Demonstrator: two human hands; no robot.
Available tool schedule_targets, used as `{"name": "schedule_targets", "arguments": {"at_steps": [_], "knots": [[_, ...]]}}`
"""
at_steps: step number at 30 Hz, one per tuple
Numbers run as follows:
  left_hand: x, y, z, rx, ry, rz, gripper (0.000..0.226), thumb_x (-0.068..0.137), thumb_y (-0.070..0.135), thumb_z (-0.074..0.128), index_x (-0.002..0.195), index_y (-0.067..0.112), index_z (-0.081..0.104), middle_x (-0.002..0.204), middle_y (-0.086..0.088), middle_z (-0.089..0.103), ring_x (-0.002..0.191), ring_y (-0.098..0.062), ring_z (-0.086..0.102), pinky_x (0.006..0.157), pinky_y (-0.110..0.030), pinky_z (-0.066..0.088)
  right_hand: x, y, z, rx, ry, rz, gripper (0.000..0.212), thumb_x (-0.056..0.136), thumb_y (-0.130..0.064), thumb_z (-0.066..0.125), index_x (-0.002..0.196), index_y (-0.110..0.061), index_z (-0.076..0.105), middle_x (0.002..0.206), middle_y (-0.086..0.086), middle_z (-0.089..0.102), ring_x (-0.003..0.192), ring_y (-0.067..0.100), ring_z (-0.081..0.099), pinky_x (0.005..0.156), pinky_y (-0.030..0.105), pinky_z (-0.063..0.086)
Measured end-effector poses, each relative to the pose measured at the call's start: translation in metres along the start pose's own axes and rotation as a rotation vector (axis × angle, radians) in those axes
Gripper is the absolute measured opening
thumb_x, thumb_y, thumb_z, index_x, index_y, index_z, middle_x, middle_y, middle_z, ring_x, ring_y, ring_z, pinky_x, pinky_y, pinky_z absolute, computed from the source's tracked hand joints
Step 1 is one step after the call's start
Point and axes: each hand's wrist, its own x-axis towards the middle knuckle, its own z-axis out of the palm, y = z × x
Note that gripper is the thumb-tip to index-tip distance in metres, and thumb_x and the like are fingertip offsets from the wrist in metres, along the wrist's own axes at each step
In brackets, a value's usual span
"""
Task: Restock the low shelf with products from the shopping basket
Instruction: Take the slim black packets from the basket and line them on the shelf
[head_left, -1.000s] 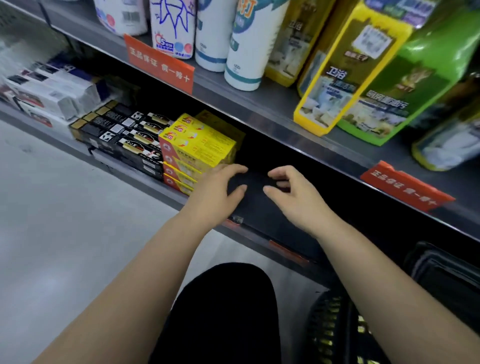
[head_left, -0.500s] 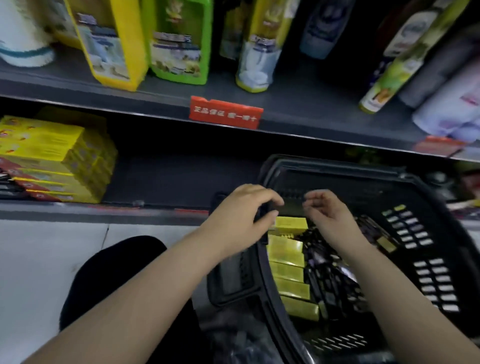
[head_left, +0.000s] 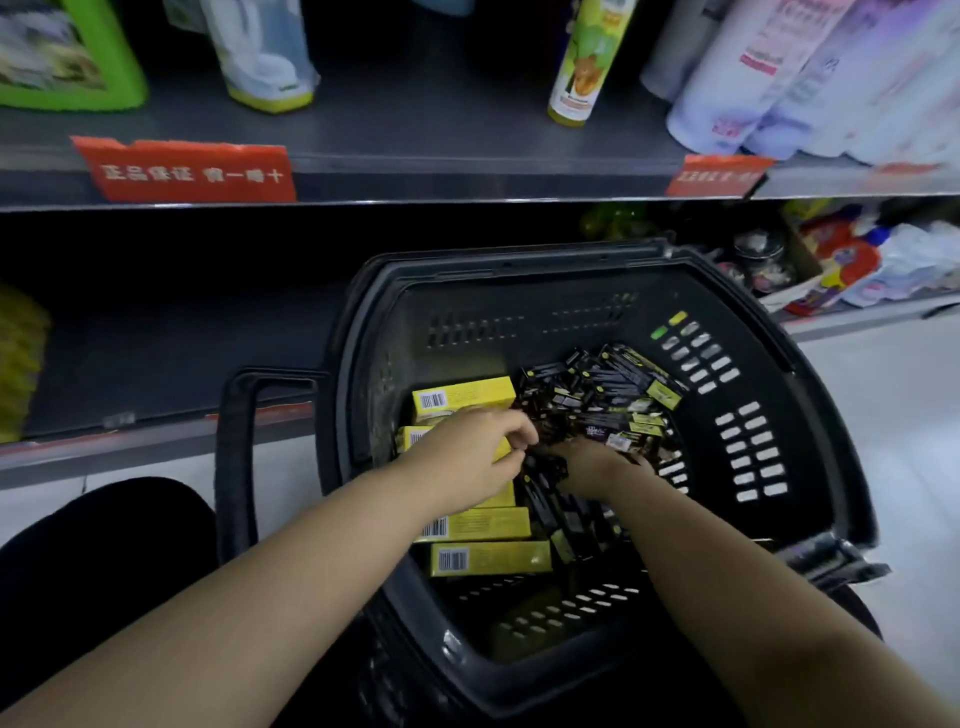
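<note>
The black shopping basket (head_left: 810, 395) stands on the floor in front of the low shelf (head_left: 171, 358). Inside it, yellow boxes (head_left: 462, 397) lie stacked on the left and a heap of slim black boxes (head_left: 608, 395) on the right. My left hand (head_left: 467, 457) reaches over the yellow boxes, its fingertips and thumb closed on the near edge of the black heap. My right hand (head_left: 592, 467) is pressed into the same heap from the right, fingers curled down around black boxes and partly hidden.
Yellow boxes (head_left: 21, 364) stand stacked at the low shelf's far left. The basket's handle (head_left: 236, 467) hangs down on its left side. The upper shelf (head_left: 467, 171) carries bottles, rolls and red price tags. Mixed goods (head_left: 852, 260) fill the low shelf at right. My dark knee (head_left: 104, 561) is lower left.
My view swung right from the shelf to the basket. Both hands left the shelf, came over the basket and have dropped down into the black boxes.
</note>
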Motion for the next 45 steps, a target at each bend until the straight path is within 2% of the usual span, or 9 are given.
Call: {"name": "schedule_targets", "arguments": {"at_steps": [5,13,19,25,28,32,37,42,45], "knots": [[0.006,-0.012,0.005,-0.04,-0.042,-0.119,0.019,0.092,0.021,0.051,0.108,0.026,0.061,0.099,0.018,0.058,0.102,-0.008,0.056,0.089,-0.031,0.046,0.009,-0.014,0.01,-0.172,0.022,0.082,0.04,0.094,-0.015,0.046,0.135,-0.015,0.042,0.138,0.011,0.038,0.121,0.031,0.047,0.087,0.04,0.045],[0.012,-0.017,0.002,-0.034,-0.095,-0.198,0.03,0.094,0.026,0.049,0.123,0.025,0.053,0.113,0.017,0.059,0.102,-0.011,0.057,0.087,-0.03,0.046,-0.011,-0.004,-0.019,0.183,0.101,0.029,0.029,0.083,-0.022,0.069,0.111,-0.016,0.067,0.112,0.007,0.067,0.102,0.023,0.061,0.081,0.028,0.048],[0.02,-0.02,0.003,-0.1,-0.066,-0.277,0.053,0.093,0.04,0.051,0.139,0.019,0.036,0.142,0.002,0.044,0.128,-0.019,0.043,0.103,-0.032,0.037,-0.052,-0.001,-0.062,0.901,0.394,-0.169,0.018,0.083,-0.018,0.069,0.101,-0.021,0.071,0.104,-0.003,0.07,0.097,0.011,0.063,0.089,0.024,0.046],[0.022,-0.018,0.002,-0.455,-0.068,-0.383,0.038,0.093,0.029,0.056,0.128,0.016,0.048,0.117,0.003,0.058,0.101,-0.024,0.064,0.081,-0.028,0.053,-0.058,-0.017,-0.063,1.428,0.335,-0.267,0.014,0.09,-0.014,0.059,0.092,-0.023,0.07,0.081,-0.009,0.073,0.079,0.003,0.067,0.073,0.018,0.056],[0.021,-0.02,0.001,-0.442,-0.051,-0.42,0.023,0.093,0.028,0.057,0.113,0.017,0.055,0.107,0.001,0.06,0.101,-0.02,0.059,0.089,-0.033,0.046,-0.043,-0.005,-0.053,1.215,0.367,-0.065,0.022,0.097,-0.022,0.049,0.105,-0.012,0.066,0.093,0.001,0.071,0.089,0.022,0.068,0.078,0.029,0.056],[0.02,-0.018,0.0,-0.536,-0.047,-0.48,0.015,0.095,0.032,0.051,0.106,0.022,0.047,0.087,0.009,0.052,0.066,-0.002,0.063,0.06,-0.015,0.05,-0.02,0.028,-0.018,0.408,0.138,0.162,0.032,0.095,-0.02,0.052,0.124,-0.009,0.057,0.12,0.013,0.062,0.108,0.028,0.058,0.084,0.03,0.046],[0.022,-0.012,-0.005,-0.709,-0.018,-0.603,0.028,0.095,0.029,0.05,0.117,0.011,0.049,0.122,-0.018,0.057,0.111,-0.032,0.056,0.1,-0.05,0.043,-0.005,0.037,0.002,0.247,0.095,0.244,0.037,0.086,-0.01,0.06,0.123,-0.012,0.054,0.116,0.011,0.06,0.103,0.028,0.059,0.078,0.031,0.05],[0.024,-0.011,-0.009,-0.937,0.049,-0.647,0.019,0.091,0.016,0.045,0.106,0.007,0.054,0.092,-0.018,0.07,0.073,-0.025,0.064,0.071,-0.035,0.051,0.0,0.019,0.006,0.012,-0.024,0.311,0.052,0.079,-0.03,0.073,0.12,-0.008,0.05,0.125,0.013,0.052,0.114,0.033,0.054,0.094,0.05,0.048],[0.023,-0.009,-0.014,-0.935,-0.012,-0.691,0.065,0.074,0.052,0.064,0.125,0.013,0.053,0.111,-0.008,0.066,0.094,-0.021,0.064,0.086,-0.037,0.049,-0.009,0.018,-0.009,0.282,-0.088,0.242,0.032,0.075,-0.033,0.073,0.086,-0.008,0.057,0.092,0.006,0.06,0.089,0.025,0.06,0.075,0.034,0.052]]}}
